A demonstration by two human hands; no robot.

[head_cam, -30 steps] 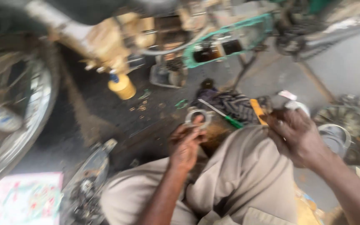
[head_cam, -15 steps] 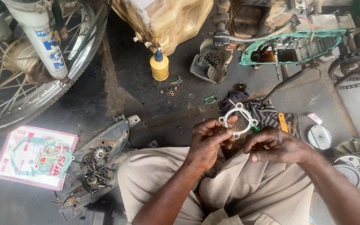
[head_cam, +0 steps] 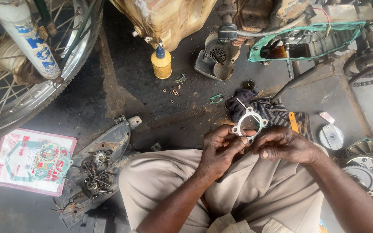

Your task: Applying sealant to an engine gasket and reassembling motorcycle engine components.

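left hand [head_cam: 219, 149]: pinching gasket [head_cam: 250, 124] edge
right hand [head_cam: 284, 144]: fingers closed on same gasket
behind gasket: dark rag [head_cam: 262, 108]
floor [head_cam: 147, 95]: yellow bottle [head_cam: 161, 63]

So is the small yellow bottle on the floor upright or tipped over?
Upright. The yellow bottle stands on its base on the dark floor, blue nozzle cap pointing up, beside the engine.

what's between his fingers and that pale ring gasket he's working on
Nothing visible: both the left hand and the right hand already pinch the pale ring gasket at its lower edge, above the lap.
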